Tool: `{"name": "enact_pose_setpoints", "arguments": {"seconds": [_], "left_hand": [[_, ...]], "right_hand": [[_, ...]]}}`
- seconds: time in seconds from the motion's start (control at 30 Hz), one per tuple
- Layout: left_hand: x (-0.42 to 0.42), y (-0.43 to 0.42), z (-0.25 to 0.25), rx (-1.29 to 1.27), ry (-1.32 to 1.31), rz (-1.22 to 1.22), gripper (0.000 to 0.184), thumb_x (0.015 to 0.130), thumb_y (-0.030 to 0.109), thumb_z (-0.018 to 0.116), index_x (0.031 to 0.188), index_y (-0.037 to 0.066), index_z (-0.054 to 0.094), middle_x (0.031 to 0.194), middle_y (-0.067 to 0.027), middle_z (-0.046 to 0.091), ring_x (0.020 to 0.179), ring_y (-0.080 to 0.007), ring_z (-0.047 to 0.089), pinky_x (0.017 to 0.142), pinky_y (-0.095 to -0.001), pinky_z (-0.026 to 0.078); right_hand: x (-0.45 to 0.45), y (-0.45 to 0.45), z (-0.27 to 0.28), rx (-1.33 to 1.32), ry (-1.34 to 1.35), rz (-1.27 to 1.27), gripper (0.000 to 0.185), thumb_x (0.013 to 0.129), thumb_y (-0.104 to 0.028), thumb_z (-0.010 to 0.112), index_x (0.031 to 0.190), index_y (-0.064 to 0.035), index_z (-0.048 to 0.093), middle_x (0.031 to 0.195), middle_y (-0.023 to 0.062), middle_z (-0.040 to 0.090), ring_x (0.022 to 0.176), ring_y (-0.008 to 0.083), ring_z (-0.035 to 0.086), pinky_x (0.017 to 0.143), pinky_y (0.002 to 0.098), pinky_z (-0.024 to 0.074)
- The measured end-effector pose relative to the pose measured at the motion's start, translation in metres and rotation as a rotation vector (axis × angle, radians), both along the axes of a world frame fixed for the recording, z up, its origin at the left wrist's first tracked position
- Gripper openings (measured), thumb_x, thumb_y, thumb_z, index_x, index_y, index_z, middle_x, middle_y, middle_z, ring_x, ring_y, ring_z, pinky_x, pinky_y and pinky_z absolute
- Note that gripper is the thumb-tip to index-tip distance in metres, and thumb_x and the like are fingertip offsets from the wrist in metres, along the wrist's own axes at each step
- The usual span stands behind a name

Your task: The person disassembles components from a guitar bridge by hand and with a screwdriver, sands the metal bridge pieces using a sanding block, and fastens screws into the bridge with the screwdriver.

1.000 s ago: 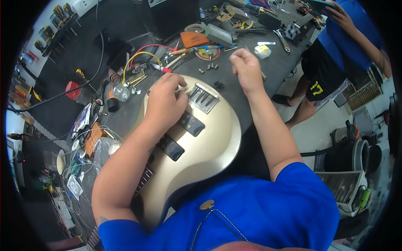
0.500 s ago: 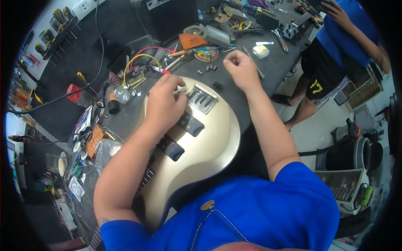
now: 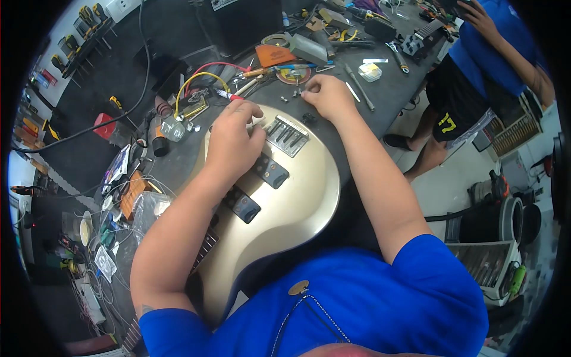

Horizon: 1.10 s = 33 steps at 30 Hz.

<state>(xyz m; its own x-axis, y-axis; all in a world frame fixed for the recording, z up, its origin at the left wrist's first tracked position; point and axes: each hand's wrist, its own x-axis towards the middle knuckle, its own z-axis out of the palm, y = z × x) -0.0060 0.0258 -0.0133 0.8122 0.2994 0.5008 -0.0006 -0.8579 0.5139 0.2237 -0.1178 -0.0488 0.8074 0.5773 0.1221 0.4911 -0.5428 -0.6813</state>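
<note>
A gold electric bass guitar body [image 3: 297, 205] lies in front of me, with a metal bridge [image 3: 288, 136] and two black pickups [image 3: 272, 172]. My left hand [image 3: 237, 134] rests over the body just left of the bridge, its fingers curled; a small pale thing shows at the fingertips, too hidden to name. My right hand [image 3: 330, 100] is beyond the bridge, over the bench, with thumb and forefinger pinched together. Beside those fingertips lie small metal pieces [image 3: 284, 100]. Whether the pinch holds one is hidden. Small black parts [image 3: 308, 118] sit by the body's edge.
Pens and hand tools crowd the dark bench [image 3: 380, 92] beyond the guitar, near an orange block [image 3: 275, 56] and a grey-green block [image 3: 308, 50]. Wires and a plastic bag [image 3: 150, 211] lie at left. Another person [image 3: 476, 77] stands at the right.
My right hand has come left and slightly down to the small metal pieces, uncovering a slim tool behind it. My left hand has stayed nearly in place by the bridge.
</note>
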Motion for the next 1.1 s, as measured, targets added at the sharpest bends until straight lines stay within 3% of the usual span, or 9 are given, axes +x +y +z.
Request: {"name": "enact_pose_setpoints", "arguments": {"seconds": [0.1, 0.13, 0.23, 0.37, 0.47, 0.57, 0.87, 0.97, 1.1], "left_hand": [[-0.001, -0.003, 0.005, -0.009, -0.055, -0.01, 0.026, 0.088, 0.0, 0.074, 0.114, 0.001, 0.071, 0.112, -0.0155, 0.074, 0.101, -0.033, 0.074, 0.089, -0.0446, 0.059], [-0.002, -0.004, 0.007, -0.013, -0.078, -0.011, 0.027, 0.089, 0.0, 0.074, 0.116, 0.001, 0.07, 0.112, -0.015, 0.075, 0.101, -0.0321, 0.075, 0.09, -0.0441, 0.06], [-0.003, -0.005, 0.009, -0.127, -0.117, -0.123, 0.03, 0.093, 0.0, 0.074, 0.123, 0.001, 0.069, 0.112, -0.0104, 0.076, 0.102, -0.0205, 0.074, 0.089, -0.0372, 0.059], [-0.002, -0.018, 0.004, -0.468, -0.116, -0.26, 0.034, 0.102, -0.002, 0.074, 0.135, -0.001, 0.064, 0.119, -0.0092, 0.074, 0.104, -0.0141, 0.071, 0.092, -0.0327, 0.059], [-0.003, -0.027, 0.011, -0.488, -0.11, -0.321, 0.039, 0.104, -0.005, 0.073, 0.14, -0.003, 0.06, 0.12, -0.0103, 0.073, 0.105, -0.0139, 0.071, 0.094, -0.0317, 0.058], [-0.004, -0.027, 0.007, -0.377, -0.104, -0.291, 0.039, 0.093, 0.0, 0.083, 0.13, 0.002, 0.069, 0.112, -0.0113, 0.077, 0.095, -0.0223, 0.077, 0.09, -0.0384, 0.06], [-0.001, -0.026, 0.01, -0.34, -0.183, -0.275, 0.037, 0.088, 0.0, 0.09, 0.123, 0.002, 0.079, 0.104, -0.0092, 0.077, 0.085, -0.0186, 0.073, 0.081, -0.0342, 0.06], [-0.004, -0.02, 0.008, -0.309, -0.123, -0.329, 0.035, 0.097, -0.008, 0.082, 0.131, -0.001, 0.076, 0.122, -0.0076, 0.073, 0.098, -0.0113, 0.069, 0.086, -0.0281, 0.06], [-0.005, -0.023, 0.01, -0.381, -0.126, -0.333, 0.034, 0.097, -0.007, 0.083, 0.13, -0.001, 0.077, 0.123, -0.0077, 0.074, 0.098, -0.0105, 0.068, 0.086, -0.0276, 0.06]], "right_hand": [[0.013, -0.007, -0.019, 0.575, 0.082, 0.122, 0.032, 0.093, -0.021, 0.085, 0.121, -0.0061, 0.083, 0.108, 0.01, 0.083, 0.103, 0.0201, 0.078, 0.092, 0.0364, 0.0598], [0.006, -0.013, -0.013, 0.684, 0.081, 0.193, 0.031, 0.096, -0.011, 0.082, 0.126, -0.0031, 0.081, 0.11, 0.0083, 0.082, 0.102, 0.0152, 0.076, 0.093, 0.0314, 0.0588], [-0.03, -0.03, 0.007, 0.934, 0.334, 0.378, 0.031, 0.099, -0.002, 0.078, 0.13, 0.0001, 0.079, 0.116, 0.0085, 0.081, 0.104, 0.0149, 0.075, 0.096, 0.0309, 0.0591], [-0.065, -0.045, 0.023, 0.889, 0.532, 0.468, 0.038, 0.098, 0.0, 0.083, 0.135, 0.002, 0.074, 0.117, 0.0095, 0.08, 0.107, 0.0125, 0.074, 0.097, 0.0306, 0.0595], [-0.074, -0.046, 0.02, 0.9, 0.573, 0.543, 0.035, 0.098, -0.003, 0.085, 0.13, 0.0015, 0.072, 0.116, 0.0091, 0.08, 0.109, 0.0129, 0.075, 0.096, 0.0285, 0.0612], [-0.082, -0.048, 0.022, 0.892, 0.609, 0.579, 0.032, 0.099, -0.003, 0.085, 0.128, 0.0006, 0.071, 0.115, 0.009, 0.08, 0.108, 0.0141, 0.077, 0.096, 0.0284, 0.0627], [-0.091, -0.046, 0.02, 0.952, 0.743, 0.56, 0.027, 0.101, -0.004, 0.083, 0.123, 0.0021, 0.07, 0.108, 0.0123, 0.082, 0.102, 0.0169, 0.08, 0.093, 0.03, 0.0614], [-0.093, -0.047, 0.02, 0.952, 0.755, 0.552, 0.026, 0.101, -0.004, 0.082, 0.123, 0.0026, 0.07, 0.108, 0.0142, 0.083, 0.102, 0.0172, 0.081, 0.094, 0.0299, 0.061], [-0.091, -0.049, 0.018, 0.929, 0.753, 0.558, 0.023, 0.103, -0.005, 0.08, 0.122, 0.004, 0.071, 0.108, 0.0157, 0.083, 0.101, 0.0167, 0.08, 0.094, 0.0298, 0.0609]]}}
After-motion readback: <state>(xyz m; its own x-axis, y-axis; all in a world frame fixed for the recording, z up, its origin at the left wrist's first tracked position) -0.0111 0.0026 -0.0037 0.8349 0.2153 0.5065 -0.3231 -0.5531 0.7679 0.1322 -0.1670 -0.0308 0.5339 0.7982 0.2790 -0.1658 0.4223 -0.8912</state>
